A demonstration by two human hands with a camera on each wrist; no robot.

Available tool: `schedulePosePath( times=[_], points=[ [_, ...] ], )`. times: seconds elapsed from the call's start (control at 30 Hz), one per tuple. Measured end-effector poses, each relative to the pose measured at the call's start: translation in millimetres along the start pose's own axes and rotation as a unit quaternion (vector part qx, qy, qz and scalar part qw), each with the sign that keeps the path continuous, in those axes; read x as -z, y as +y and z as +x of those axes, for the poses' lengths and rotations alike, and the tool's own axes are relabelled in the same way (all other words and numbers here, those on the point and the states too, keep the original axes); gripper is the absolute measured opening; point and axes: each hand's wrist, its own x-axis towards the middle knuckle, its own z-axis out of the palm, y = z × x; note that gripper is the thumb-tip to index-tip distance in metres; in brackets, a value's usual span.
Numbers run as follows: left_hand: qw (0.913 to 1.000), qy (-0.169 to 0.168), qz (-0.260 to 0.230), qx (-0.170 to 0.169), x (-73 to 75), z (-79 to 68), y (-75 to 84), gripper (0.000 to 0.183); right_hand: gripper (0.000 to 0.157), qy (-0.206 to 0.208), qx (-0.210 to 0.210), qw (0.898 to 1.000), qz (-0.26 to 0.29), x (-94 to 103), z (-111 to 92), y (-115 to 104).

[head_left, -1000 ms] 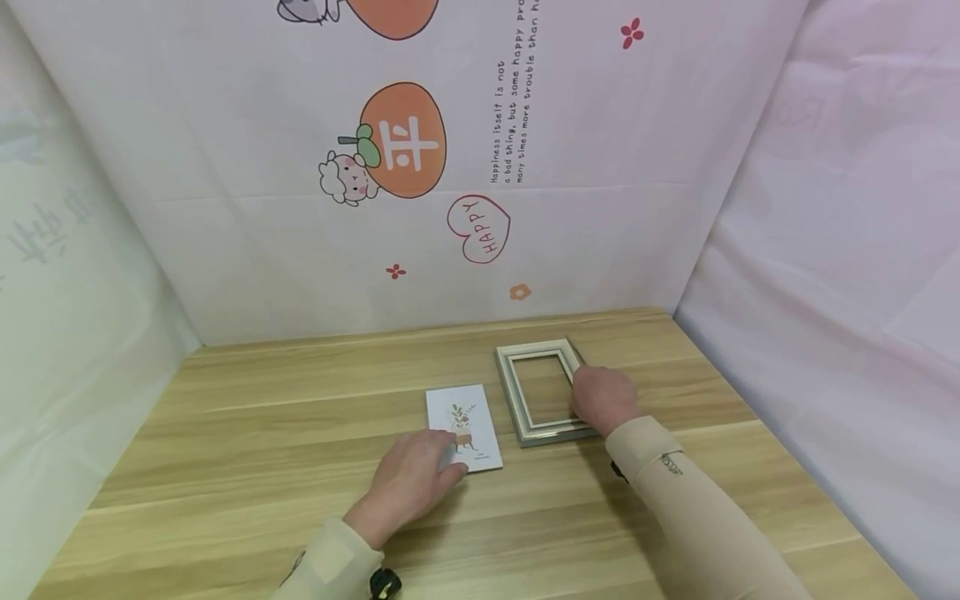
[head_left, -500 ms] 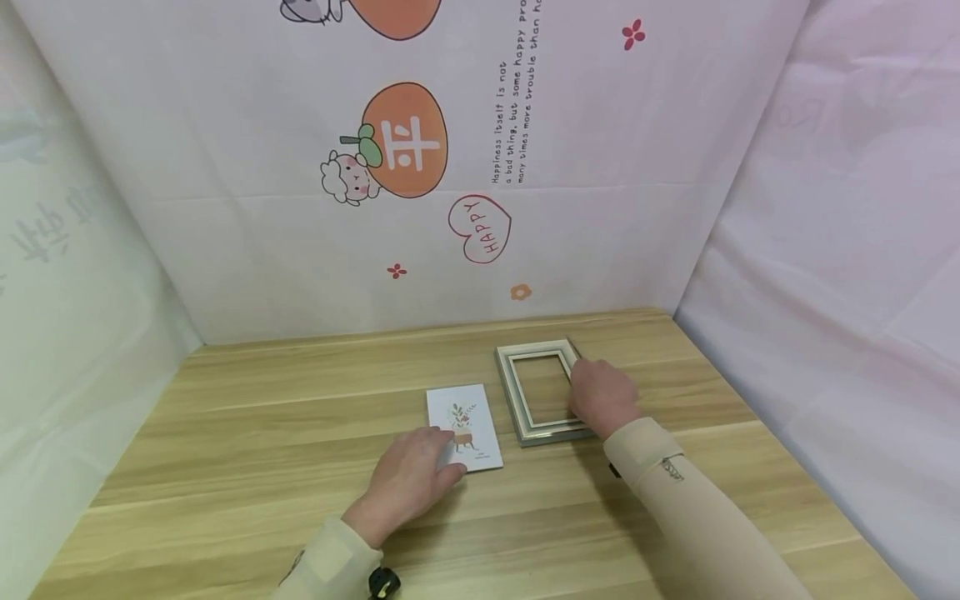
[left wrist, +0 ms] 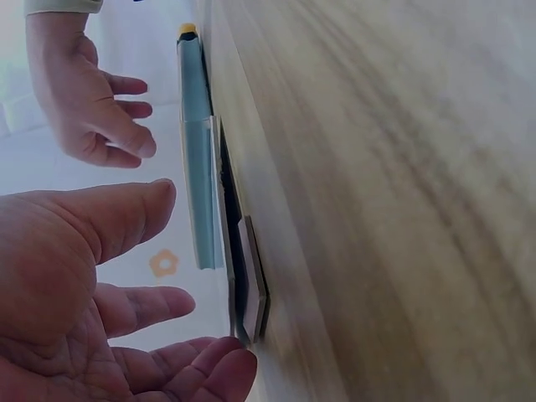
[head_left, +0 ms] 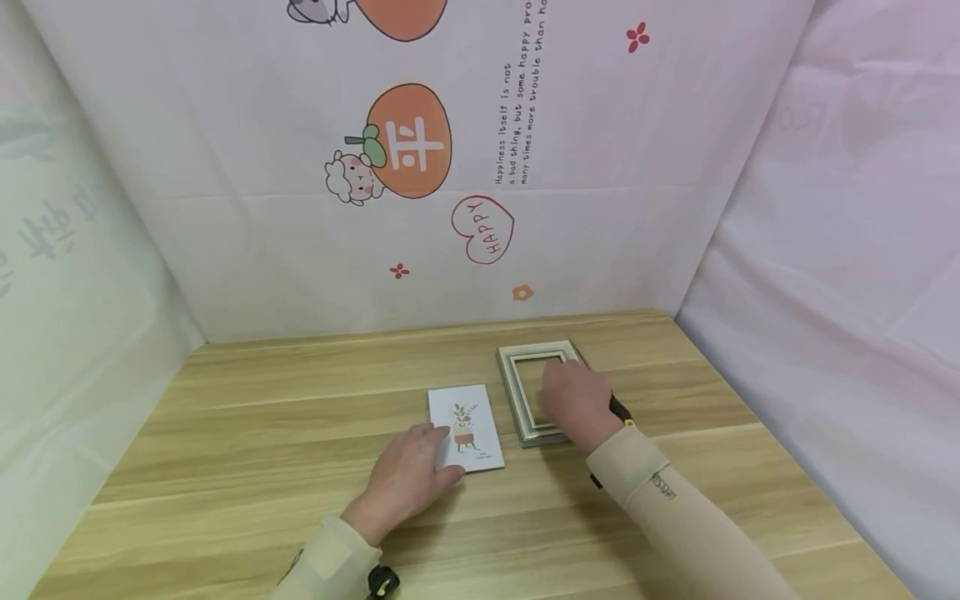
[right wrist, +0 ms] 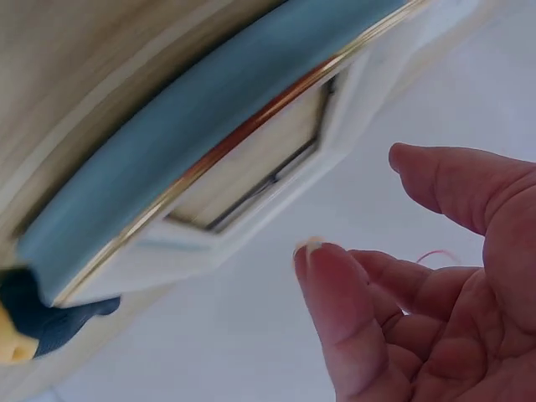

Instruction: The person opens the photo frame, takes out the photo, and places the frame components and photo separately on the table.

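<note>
My left hand (head_left: 408,475) lies at the lower left of a white picture card (head_left: 483,421) printed with a potted plant, fingertips at its edge. In the left wrist view its fingers are loosely extended beside the thin, layered board (left wrist: 226,243). My right hand (head_left: 577,400) hovers over the opening of a cream and grey-blue picture frame (head_left: 517,400), covering its lower right part. In the right wrist view its thumb and fingers are apart, with nothing between them. Along the frame's right side rests a black and yellow handle-like object (head_left: 621,410), partly hidden by that hand.
The wood-grain table (head_left: 300,400) runs back to a white printed cloth wall (head_left: 300,283). Plain white cloth (head_left: 840,350) hangs on the right side, and another white cloth (head_left: 90,317) on the left.
My right hand has moved left from the frame's right rim to above its opening, uncovering the black and yellow object. The left hand, card and frame stay nearly where they were.
</note>
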Motion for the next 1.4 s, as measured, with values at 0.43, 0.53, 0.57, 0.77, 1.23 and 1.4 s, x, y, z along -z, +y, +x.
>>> schedulePosePath(
  times=[0.43,0.53,0.57,0.77,1.23,1.4],
  points=[
    [0.9993,0.003,-0.036,-0.007,2.3,3.1,-7.6,0.025,0.029,0.026,0.12,0.992,-0.029,-24.3,-21.1,-55.9],
    [0.9995,0.001,-0.03,-0.01,2.6,3.9,-9.9,0.024,0.032,0.007,0.131,0.991,-0.029,-26.7,-25.7,-67.4],
    [0.9995,0.001,-0.029,-0.009,2.6,4.1,-10.4,0.024,0.032,-0.004,0.128,0.992,-0.025,-27.5,-26.9,-70.8],
    [0.9997,0.003,-0.025,-0.004,3.3,4.3,-12.1,0.025,0.031,-0.053,0.087,0.995,0.007,-32.3,-30.4,-86.2],
    [0.9992,-0.003,-0.038,0.015,2.4,5.6,-15.6,0.026,0.032,-0.059,0.05,0.997,0.012,-41.7,-28.1,-93.1],
    [0.9991,-0.001,-0.041,0.012,2.5,5.0,-16.7,0.027,0.033,-0.056,0.053,0.997,0.019,-43.4,-26.2,-92.8]
  ],
)
